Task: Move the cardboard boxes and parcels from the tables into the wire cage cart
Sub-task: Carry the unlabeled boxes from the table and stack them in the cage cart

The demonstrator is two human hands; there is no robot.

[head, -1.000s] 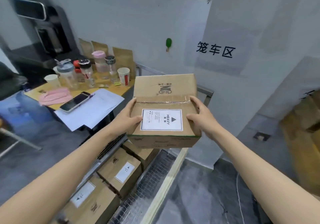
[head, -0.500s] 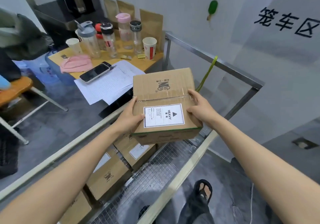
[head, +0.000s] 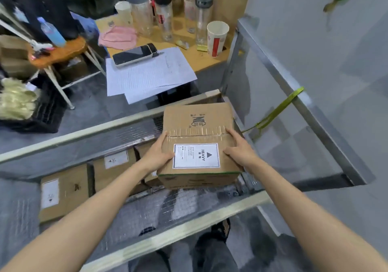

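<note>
I hold a taped cardboard box (head: 197,124) with a white HEAVY label between both hands, inside the wire cage cart (head: 294,103) near its right end. My left hand (head: 158,156) grips the box's left side, thumb on top. My right hand (head: 241,152) grips its right side, thumb on top. Whether the box rests on the mesh floor (head: 159,208) I cannot tell. Three more labelled boxes lie in the cart to the left: one at the far left (head: 65,192), one in the middle (head: 115,166), and one partly hidden behind my left wrist (head: 144,150).
Behind the cart stands a wooden desk (head: 201,61) with bottles, a paper cup (head: 216,38), a phone (head: 134,56) and papers. A stool (head: 56,53) and a black crate (head: 46,114) stand at the left. A green strap (head: 279,110) hangs on the cart's right rail. My feet are below the near rail.
The box has gone down and forward, from above the cart's rails to low inside the cage. My view has tilted down. Both hands keep the same hold.
</note>
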